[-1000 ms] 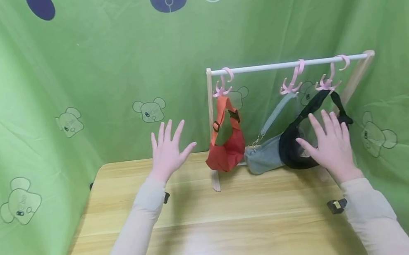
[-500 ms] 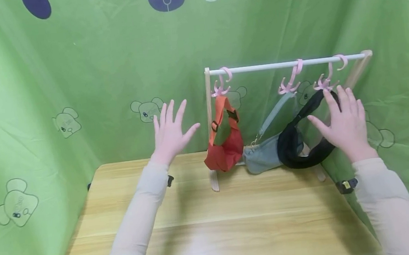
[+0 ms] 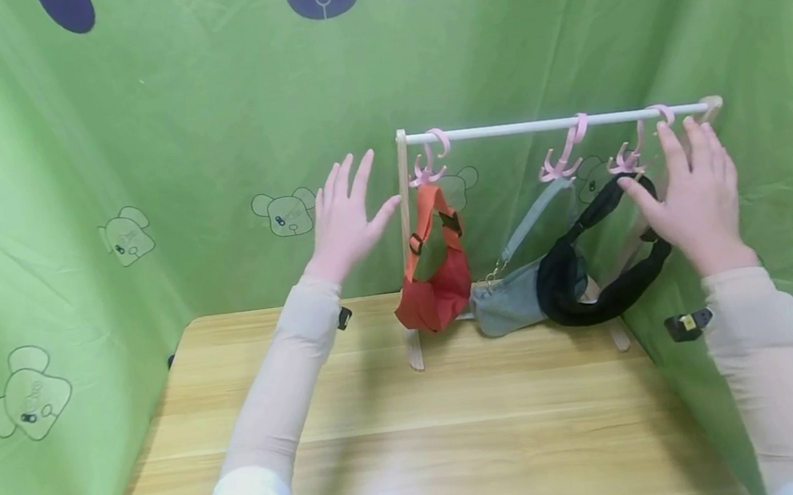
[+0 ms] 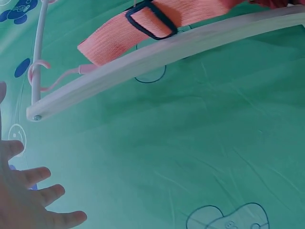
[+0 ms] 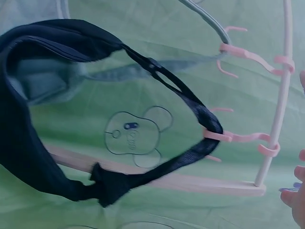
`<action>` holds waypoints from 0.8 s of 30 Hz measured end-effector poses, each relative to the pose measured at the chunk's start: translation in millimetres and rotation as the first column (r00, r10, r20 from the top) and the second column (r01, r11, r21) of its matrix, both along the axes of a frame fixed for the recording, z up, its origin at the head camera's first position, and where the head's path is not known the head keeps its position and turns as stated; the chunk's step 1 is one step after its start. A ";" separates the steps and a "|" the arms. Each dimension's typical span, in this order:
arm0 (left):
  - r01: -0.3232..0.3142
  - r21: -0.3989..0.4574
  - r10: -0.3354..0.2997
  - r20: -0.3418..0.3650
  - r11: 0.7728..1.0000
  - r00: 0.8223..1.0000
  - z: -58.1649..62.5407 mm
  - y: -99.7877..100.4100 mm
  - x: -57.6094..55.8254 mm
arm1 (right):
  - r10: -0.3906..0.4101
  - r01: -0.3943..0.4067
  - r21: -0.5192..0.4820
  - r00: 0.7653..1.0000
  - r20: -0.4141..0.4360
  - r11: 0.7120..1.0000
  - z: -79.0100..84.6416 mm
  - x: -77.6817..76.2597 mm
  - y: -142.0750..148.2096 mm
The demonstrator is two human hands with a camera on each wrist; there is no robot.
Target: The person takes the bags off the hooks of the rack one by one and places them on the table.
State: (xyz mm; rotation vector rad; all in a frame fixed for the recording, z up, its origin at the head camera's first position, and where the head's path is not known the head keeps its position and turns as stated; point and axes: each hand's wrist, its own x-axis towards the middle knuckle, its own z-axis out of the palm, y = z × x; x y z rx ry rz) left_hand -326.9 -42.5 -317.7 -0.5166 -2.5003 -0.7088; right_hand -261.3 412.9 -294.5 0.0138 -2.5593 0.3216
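Two hands are raised with fingers extended, both released and gripping nothing. The left hand [image 3: 346,224], just left of centre in the head view, spreads its thumb toward the rack's wooden left post [image 3: 405,206]; in the left wrist view it sits at the lower left, apart from that post. The right hand [image 3: 704,203], at the right of the head view, overlaps the right end of the white rail [image 3: 500,131], yet the right wrist view shows it at the right edge, clear of the rail.

Three pink hooks [image 3: 560,166] hang from the rail. The leftmost carries a red bag [image 3: 438,295] by its orange strap [image 3: 425,208], right of the frame's centre. The middle one takes the pale strap [image 3: 532,225] of a blue-grey bag [image 3: 511,300], which lies partly behind a black bag [image 3: 569,306] looped over the rightmost hook, just left of the right hand.

Beneath, a wood-grain tabletop [image 3: 384,410] fills the lower middle. Green cloth [image 3: 195,123] printed with bear heads and smiling faces covers the back and sides of the frame.
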 end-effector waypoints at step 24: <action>0.098 0.165 -0.074 -0.145 0.981 0.987 47.7 37.7 -29.0 | -0.068 0.098 -0.376 0.993 0.092 0.921 63.4 -33.8 29.3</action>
